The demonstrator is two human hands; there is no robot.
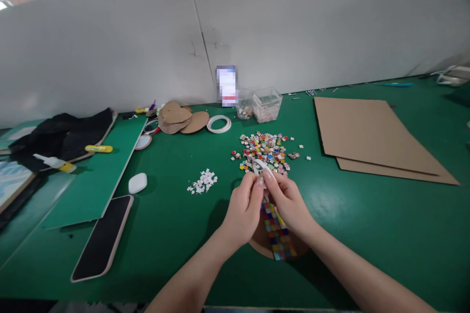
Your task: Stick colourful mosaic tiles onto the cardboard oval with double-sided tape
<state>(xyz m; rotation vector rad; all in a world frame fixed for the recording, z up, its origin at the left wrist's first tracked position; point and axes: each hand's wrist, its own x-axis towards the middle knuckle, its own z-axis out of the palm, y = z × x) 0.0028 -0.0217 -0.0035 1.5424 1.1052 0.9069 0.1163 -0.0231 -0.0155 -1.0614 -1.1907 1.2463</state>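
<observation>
My left hand [241,208] and my right hand [291,201] meet near the middle of the table. Both are closed, thumbs and fingers pinching a narrow white strip [265,165] that curves up in a small loop above the fingertips. Below them lies a sheet of small colourful mosaic tiles [278,235] on a round brown board [261,243], partly covered by my hands. Just beyond my fingers spreads a pile of loose mixed-colour tiles [265,145]. Small white scraps [202,182] lie to the left of my left hand.
Clear containers [267,106] stand by the wall beside a lit phone [227,85]. White rings [219,124] and brown cardboard discs [176,116] lie left of them. A dark phone [103,239], white case [137,183] and green board [106,176] occupy the left; cardboard sheets [370,129] the right.
</observation>
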